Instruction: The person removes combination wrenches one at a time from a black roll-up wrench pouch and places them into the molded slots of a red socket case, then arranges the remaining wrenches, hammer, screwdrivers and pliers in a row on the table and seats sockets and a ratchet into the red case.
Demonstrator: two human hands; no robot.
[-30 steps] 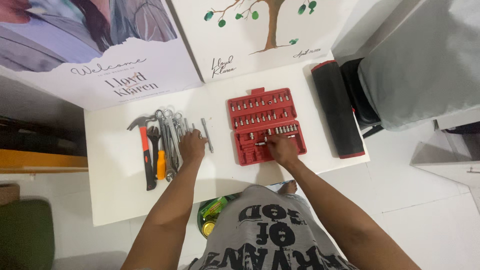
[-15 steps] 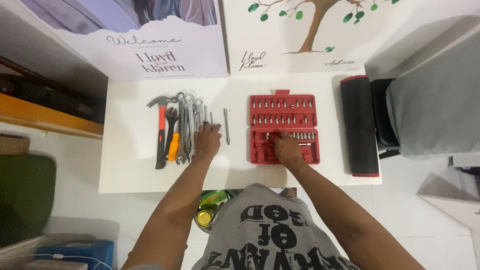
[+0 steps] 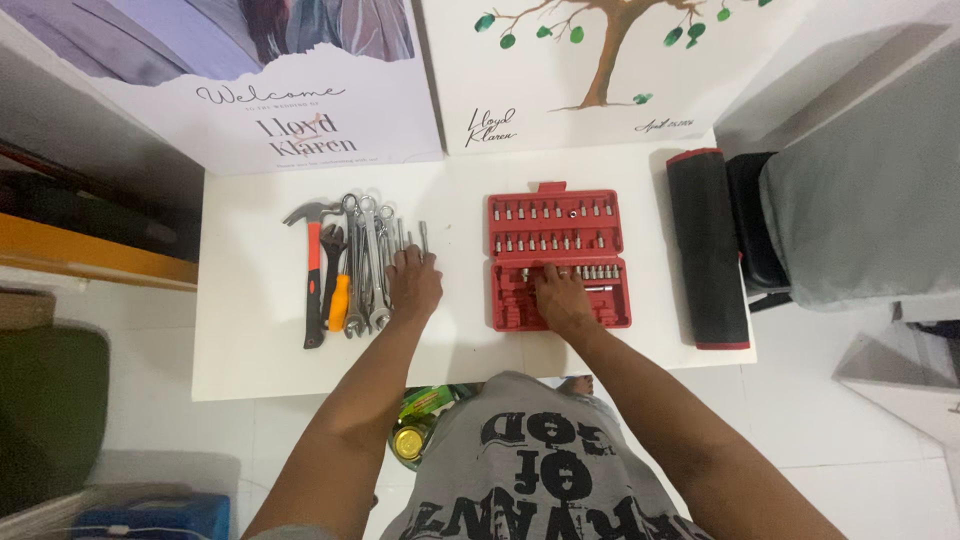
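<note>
White table [image 3: 250, 340] — hands [image 3: 415, 288] on tools [image 3: 365, 260], seemingly.

Our right hand [image 3: 563, 298] covers the lower middle of the red socket case [image 3: 557, 258], so we cannot see what its fingertips touch. Our left hand [image 3: 414, 286] hides the nearest wrench ends [image 3: 376, 262]. The sockets are too small to distinguish.

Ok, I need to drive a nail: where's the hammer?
In the head view, the hammer lies at the left end of the tool row on the white table, beside the pliers.
</note>
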